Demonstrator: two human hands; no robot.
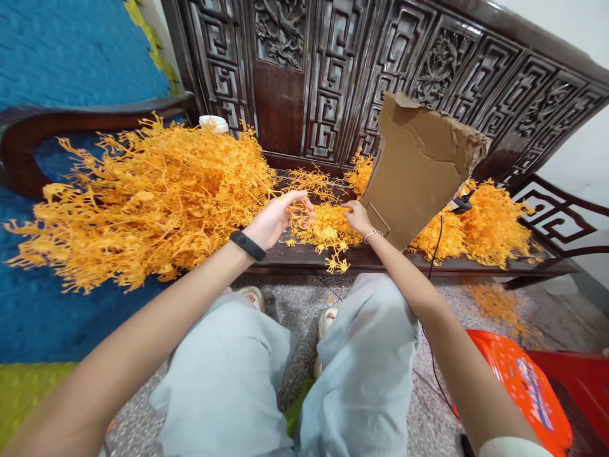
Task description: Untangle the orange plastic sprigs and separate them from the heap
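My left hand (280,219), with a black band at the wrist, curls its fingers around a few orange branching plastic pieces (299,218). To its right, my right hand (356,218) reaches down at the edge of a small orange heap (328,225) on the dark wooden bench; its fingers are bent, and what they hold, if anything, is too small to name. A large pile of the same orange pieces (157,203) lies left of my left hand. Beside my right hand stands a brown cardboard piece (413,171), tilted, with a thin metal loop near its lower left edge.
More orange pieces (495,222) lie at the right, with a black device (461,202) and its cable. A white container (214,124) stands behind the large pile. The carved bench back (278,108) rises behind. An orange-red stool (518,387) is at lower right.
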